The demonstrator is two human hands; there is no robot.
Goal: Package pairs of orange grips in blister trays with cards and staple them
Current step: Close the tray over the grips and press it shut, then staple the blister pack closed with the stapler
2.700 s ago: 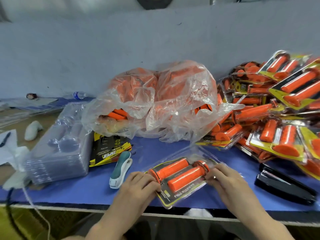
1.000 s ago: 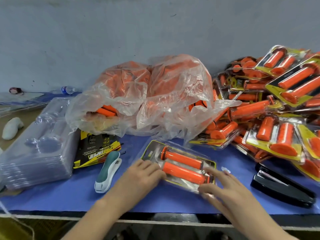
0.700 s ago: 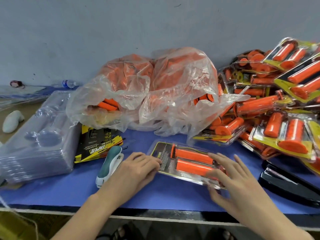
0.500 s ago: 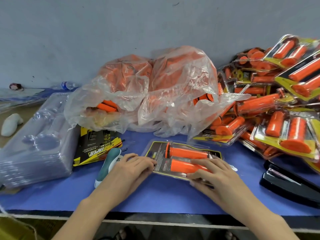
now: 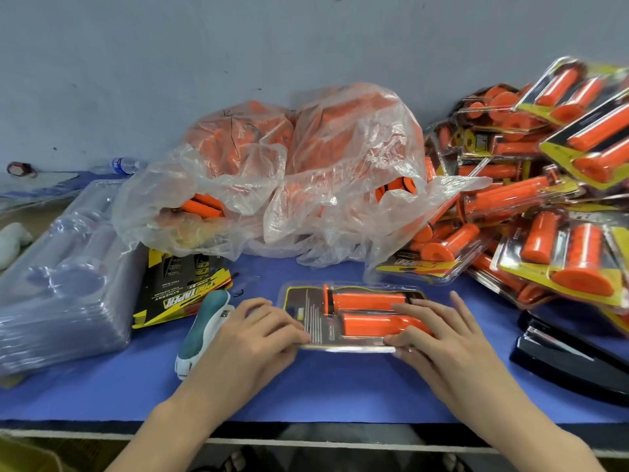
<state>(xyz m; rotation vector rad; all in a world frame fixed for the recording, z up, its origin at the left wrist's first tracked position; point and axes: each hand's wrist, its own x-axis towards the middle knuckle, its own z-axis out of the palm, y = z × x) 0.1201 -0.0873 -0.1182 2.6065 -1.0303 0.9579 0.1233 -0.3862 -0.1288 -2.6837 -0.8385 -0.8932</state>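
A clear blister pack [image 5: 354,303] holding two orange grips over a dark printed card lies flat on the blue mat, its long side towards me. My left hand [image 5: 258,335] has bent fingers pinching the pack's near left edge. My right hand [image 5: 442,335] lies over the pack's right end, fingers spread and fairly straight on the grips, thumb against the near edge. A teal and white stapler [image 5: 204,321] lies just left of my left hand. A black stapler [image 5: 571,362] lies at the right.
A stack of empty clear trays [image 5: 61,294] sits at the left, with printed cards [image 5: 180,291] beside it. A plastic bag of loose orange grips [image 5: 289,185] lies behind the pack. Several finished packs [image 5: 544,199] are heaped at the right. The table edge runs near me.
The pack has been turned from a slant to lie square to me. My right hand slid from its right end onto the grips; my left hand stayed at the left edge.
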